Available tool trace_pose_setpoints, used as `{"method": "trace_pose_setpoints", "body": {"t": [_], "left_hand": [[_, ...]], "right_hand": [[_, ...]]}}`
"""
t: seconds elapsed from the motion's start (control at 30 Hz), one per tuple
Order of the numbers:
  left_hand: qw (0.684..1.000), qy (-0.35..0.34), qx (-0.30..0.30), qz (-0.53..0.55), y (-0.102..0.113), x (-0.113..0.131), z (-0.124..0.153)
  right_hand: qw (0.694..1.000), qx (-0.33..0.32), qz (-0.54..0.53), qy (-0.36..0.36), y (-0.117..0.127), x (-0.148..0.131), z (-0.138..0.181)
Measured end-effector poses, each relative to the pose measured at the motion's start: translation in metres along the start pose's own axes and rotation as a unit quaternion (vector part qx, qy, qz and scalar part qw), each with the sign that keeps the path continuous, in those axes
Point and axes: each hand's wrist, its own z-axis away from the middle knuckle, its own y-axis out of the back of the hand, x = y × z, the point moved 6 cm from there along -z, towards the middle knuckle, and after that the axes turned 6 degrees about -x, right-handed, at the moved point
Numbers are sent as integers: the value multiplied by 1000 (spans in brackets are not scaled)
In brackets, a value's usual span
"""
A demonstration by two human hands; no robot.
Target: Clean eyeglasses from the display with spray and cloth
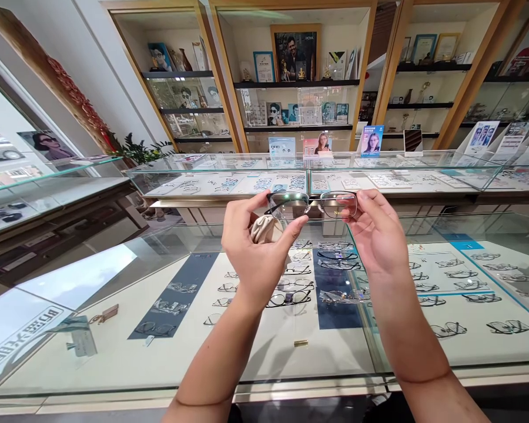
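I hold a pair of thin-framed glasses point(312, 205) up in front of me, above a glass display counter point(114, 352). My left hand point(258, 249) pinches the left lens end between thumb and fingers and also keeps a beige cleaning cloth point(264, 228) tucked in the palm. My right hand point(377, 235) grips the right end of the frame with curled fingers. Both lenses show clear, with green reflections.
Under the counter glass lie several rows of glasses on white and dark blue mats point(335, 282). A second display counter point(308, 176) runs across behind it, with small sign cards on top. Wooden wall shelves point(291, 82) hold pictures and trophies. Another glass case point(35, 176) stands left.
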Motion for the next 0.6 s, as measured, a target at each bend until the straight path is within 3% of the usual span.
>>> {"method": "trace_pose_setpoints", "body": {"t": [0.33, 0.6], "left_hand": [[993, -71, 59, -75, 12, 13, 3], [998, 59, 4, 25, 9, -10, -4]], "right_hand": [[997, -38, -35, -53, -6, 24, -14], [999, -38, -21, -27, -11, 16, -7]]}}
